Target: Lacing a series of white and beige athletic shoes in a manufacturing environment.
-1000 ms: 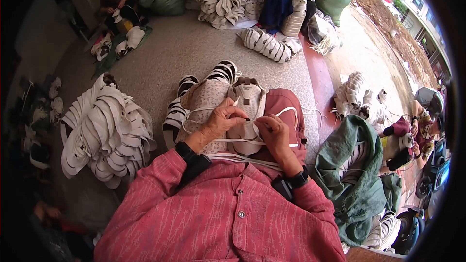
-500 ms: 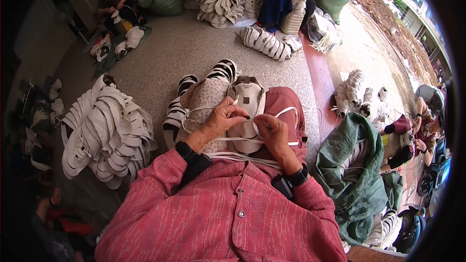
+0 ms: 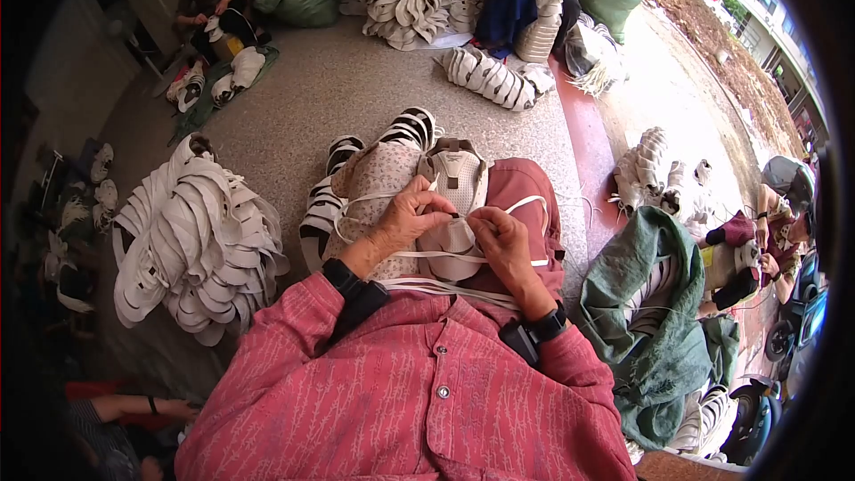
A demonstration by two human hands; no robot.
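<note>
A beige and white shoe upper (image 3: 457, 180) lies lengthwise on my lap, its mesh tongue facing up. My left hand (image 3: 405, 221) is closed over its left side, with a white shoelace (image 3: 374, 199) pinched in the fingers and a short end sticking up. Close beside it, my right hand (image 3: 500, 240) pinches the lace over the upper's middle. The two sets of fingertips almost meet, with a small dark spot between them. Loose lace loops out past both hands, and several strands stretch across my lap below. My fingers partly cover the eyelet area.
Left of me rises a large pile of white shoe uppers (image 3: 191, 240). Striped stacked uppers (image 3: 408, 129) lie just beyond my knees. On the right, a green cloth sack (image 3: 655, 330) covers more uppers. Other people work around me; a co-worker's arm (image 3: 134, 405) reaches in at lower left.
My right fingers have shifted slightly at the lace; my left hand stays almost still. The person at the far top has brought both hands together. At lower left, a co-worker's arm has stretched toward me.
</note>
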